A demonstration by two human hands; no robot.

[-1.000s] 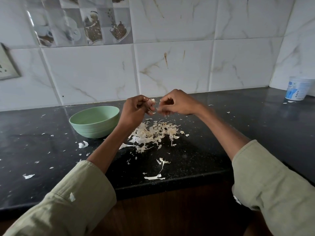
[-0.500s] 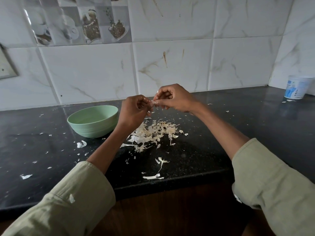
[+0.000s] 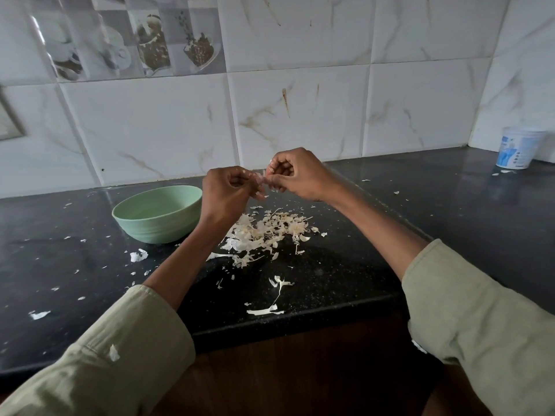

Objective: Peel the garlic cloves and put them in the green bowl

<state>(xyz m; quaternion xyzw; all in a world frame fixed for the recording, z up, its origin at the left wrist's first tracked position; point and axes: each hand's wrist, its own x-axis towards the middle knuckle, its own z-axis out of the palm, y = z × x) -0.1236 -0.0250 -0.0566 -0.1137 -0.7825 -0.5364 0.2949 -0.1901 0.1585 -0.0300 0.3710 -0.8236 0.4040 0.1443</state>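
- Garlic clove, small and pale with papery skin, is held in the air above the black speckled stone countertop, pinched between the fingertips of both hands; it is mostly hidden by the fingers, so how much skin remains on it cannot be told.
- Left hand has its fingers curled in, gripping the clove from the left side.
- Right hand has its fingers curled too, thumb and fingertips pinching the clove from the right, touching the left hand's fingertips.
- Round pale green bowl stands upright on the countertop just left of the left wrist; its contents cannot be made out from this angle.
- Heap of dry whitish garlic skins lies on the countertop below the hands, just right of the bowl, with loose flakes scattered around.
- White plastic tub with a blue label stands at the far right corner, against the white marbled wall tiles.
- Both forearms emerge from rolled light olive sleeves.
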